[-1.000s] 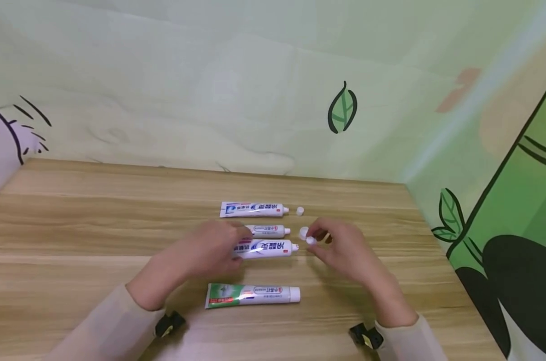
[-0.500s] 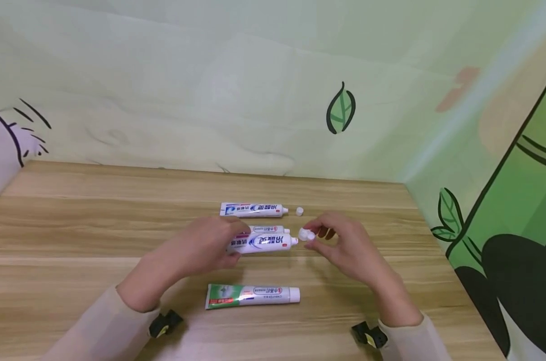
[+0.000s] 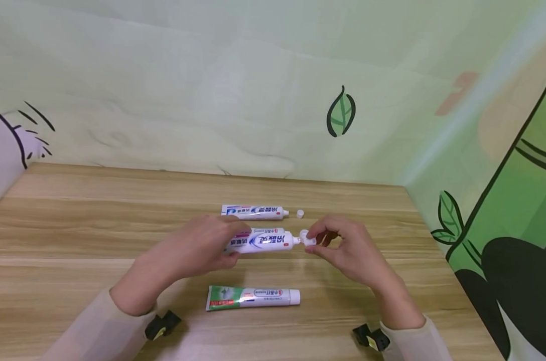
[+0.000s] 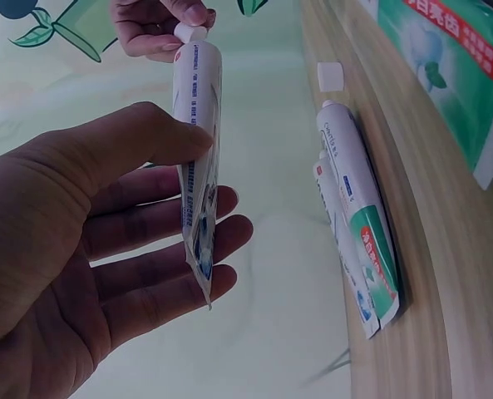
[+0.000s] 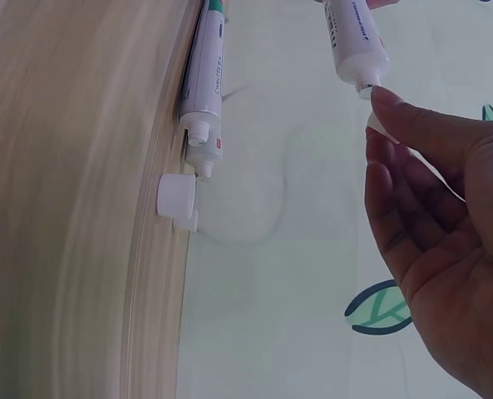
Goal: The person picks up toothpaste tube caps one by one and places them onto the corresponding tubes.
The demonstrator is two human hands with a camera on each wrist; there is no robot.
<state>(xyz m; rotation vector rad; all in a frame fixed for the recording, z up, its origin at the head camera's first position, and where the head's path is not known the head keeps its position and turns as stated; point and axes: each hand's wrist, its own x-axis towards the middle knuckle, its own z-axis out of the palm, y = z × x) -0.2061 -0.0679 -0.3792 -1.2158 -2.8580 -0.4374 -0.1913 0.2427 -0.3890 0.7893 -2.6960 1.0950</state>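
Observation:
In the head view my left hand (image 3: 193,245) grips a white and blue toothpaste tube (image 3: 266,242) near its flat end, raised above the table. The left wrist view has the thumb on one face of the tube (image 4: 198,108) and the fingers behind it. My right hand (image 3: 347,248) pinches a small white cap (image 3: 310,241) between thumb and fingertips. That cap (image 5: 381,127) is right at the bare threaded nozzle (image 5: 367,89) in the right wrist view. It looks tilted there; whether the two touch I cannot tell.
Behind the held tube lies a partly hidden uncapped tube (image 3: 268,230), its cap (image 5: 176,195) standing nearby. Farther back is another uncapped tube (image 3: 255,212) beside a small cap (image 3: 300,214). A capped green and white tube (image 3: 255,297) lies nearer on the wooden table (image 3: 97,210).
My left hand has raised the tube and shifted it slightly away from me. My right hand has moved the cap a little left, so the gap between cap and nozzle has narrowed.

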